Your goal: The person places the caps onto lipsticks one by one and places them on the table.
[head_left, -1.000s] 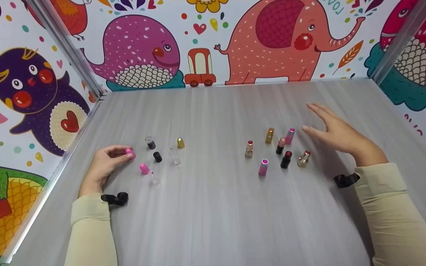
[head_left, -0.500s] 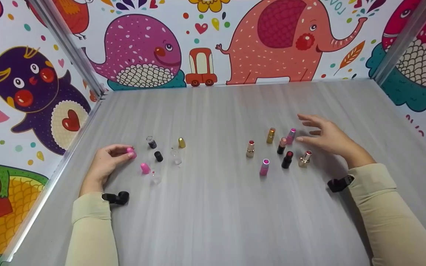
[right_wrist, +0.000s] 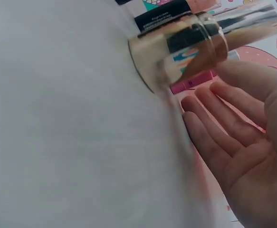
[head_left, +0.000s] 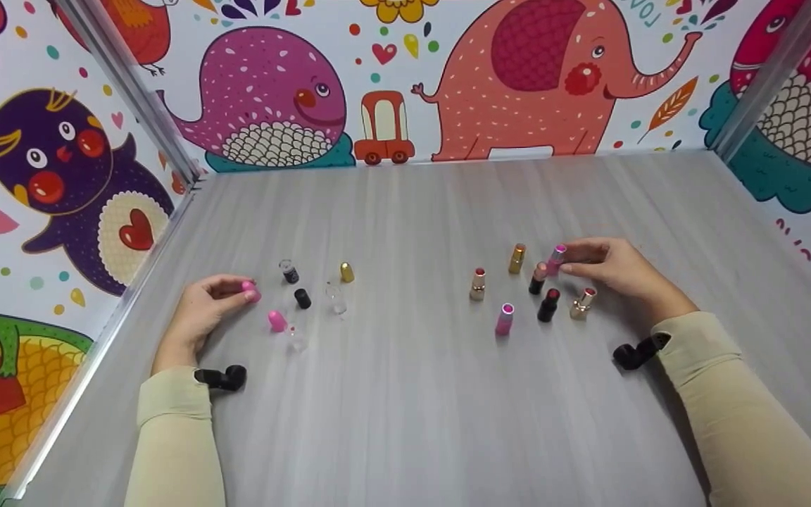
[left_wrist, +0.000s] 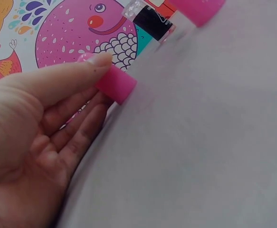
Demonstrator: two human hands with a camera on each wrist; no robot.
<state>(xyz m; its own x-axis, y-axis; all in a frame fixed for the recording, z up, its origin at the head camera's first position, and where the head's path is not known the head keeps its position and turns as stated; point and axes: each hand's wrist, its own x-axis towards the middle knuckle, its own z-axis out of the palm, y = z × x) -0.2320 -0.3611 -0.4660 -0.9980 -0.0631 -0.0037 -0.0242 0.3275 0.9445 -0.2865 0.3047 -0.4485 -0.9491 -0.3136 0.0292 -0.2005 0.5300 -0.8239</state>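
My left hand pinches a pink lipstick cap between thumb and fingers, low at the table surface. Near it stand a second pink cap, a black cap, a gold cap, clear caps and a clear-and-black cap. On the other side, my right hand has its thumb and fingers at a pink lipstick in the back of the group, seemingly pinching it. In the right wrist view a gold lipstick partly hides that contact.
Uncapped lipsticks stand close by the right hand: gold, rose-gold, black ones and another pink one. A grey table lies beneath everything. Walls printed with cartoon animals border it at the back and sides.
My right hand has come down and leftward to the rear pink lipstick, its thumb and fingers drawing together there. The left hand keeps its pinch on the pink cap, unmoved.
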